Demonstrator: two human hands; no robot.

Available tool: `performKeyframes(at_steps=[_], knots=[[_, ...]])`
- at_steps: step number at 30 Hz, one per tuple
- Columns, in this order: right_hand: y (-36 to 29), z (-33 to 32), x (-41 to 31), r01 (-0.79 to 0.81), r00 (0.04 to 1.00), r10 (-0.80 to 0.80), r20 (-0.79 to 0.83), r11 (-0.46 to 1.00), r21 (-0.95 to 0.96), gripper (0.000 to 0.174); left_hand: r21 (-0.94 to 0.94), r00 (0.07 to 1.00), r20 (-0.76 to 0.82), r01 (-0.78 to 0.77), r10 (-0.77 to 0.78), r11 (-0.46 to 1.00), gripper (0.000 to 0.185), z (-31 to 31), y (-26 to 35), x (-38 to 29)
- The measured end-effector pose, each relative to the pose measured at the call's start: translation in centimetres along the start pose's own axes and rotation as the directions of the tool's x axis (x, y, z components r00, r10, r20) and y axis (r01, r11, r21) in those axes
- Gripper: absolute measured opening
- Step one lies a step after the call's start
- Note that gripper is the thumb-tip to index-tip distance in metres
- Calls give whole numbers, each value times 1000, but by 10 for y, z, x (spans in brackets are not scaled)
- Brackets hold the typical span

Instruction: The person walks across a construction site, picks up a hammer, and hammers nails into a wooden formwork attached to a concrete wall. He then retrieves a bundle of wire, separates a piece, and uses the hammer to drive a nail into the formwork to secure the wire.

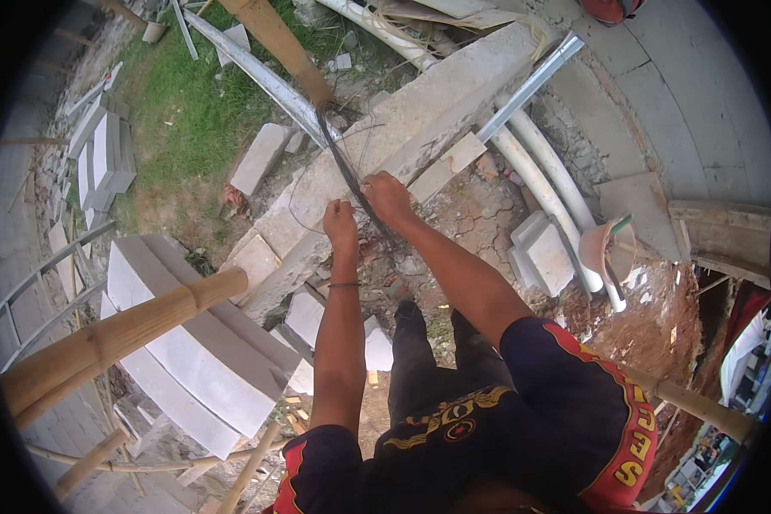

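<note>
A bundle of thin dark wire [340, 157] lies across a concrete beam [417, 106], from the foot of a bamboo pole [295, 58] down past my hands. Just right of the bundle, my right hand [385, 196] has its fingers bent against the wires. On the left, my left hand [340, 221] is raised over the beam with fingertips pinched together, and a thin wire strand seems to run at them. A loose strand loops out to the left of that hand. The exact grip of both hands on the strands is too small to tell.
Pale lightweight blocks [193, 340] are stacked at the left under a thick bamboo pole [122, 327]. A metal channel [530, 87] rests over the beam's right side. White pipes [533, 173] and a bucket [607, 250] stand at the right. Rubble and broken blocks surround my feet.
</note>
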State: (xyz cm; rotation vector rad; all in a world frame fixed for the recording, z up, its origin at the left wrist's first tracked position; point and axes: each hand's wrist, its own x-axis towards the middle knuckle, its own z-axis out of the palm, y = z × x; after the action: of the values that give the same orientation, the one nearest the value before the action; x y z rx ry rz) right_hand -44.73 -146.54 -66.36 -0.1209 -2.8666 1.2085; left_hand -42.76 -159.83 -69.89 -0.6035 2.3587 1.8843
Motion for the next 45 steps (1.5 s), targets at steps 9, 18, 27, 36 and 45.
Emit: performKeyframes(at_steps=[9, 18, 27, 36, 45], knots=[[-24, -37, -41, -215, 970, 244, -21, 889, 405, 22, -209, 994, 99, 58, -38, 976, 31, 32, 18, 40], [-33, -189, -191, -355, 934, 342, 99, 879, 318, 20, -157, 894, 162, 441, -417, 884, 40, 50, 19, 86], [-1, -487, -337, -215, 830, 483, -279, 738, 640, 28, -19, 866, 161, 482, -473, 876, 31, 56, 10, 98], [81, -464, -288, -257, 953, 298, -60, 893, 369, 20, -208, 451, 890, 540, -71, 815, 35, 167, 166, -165], [199, -441, -340, -267, 963, 243, -115, 916, -298, 15, -210, 530, 844, 467, -82, 859, 21, 314, 249, -234]])
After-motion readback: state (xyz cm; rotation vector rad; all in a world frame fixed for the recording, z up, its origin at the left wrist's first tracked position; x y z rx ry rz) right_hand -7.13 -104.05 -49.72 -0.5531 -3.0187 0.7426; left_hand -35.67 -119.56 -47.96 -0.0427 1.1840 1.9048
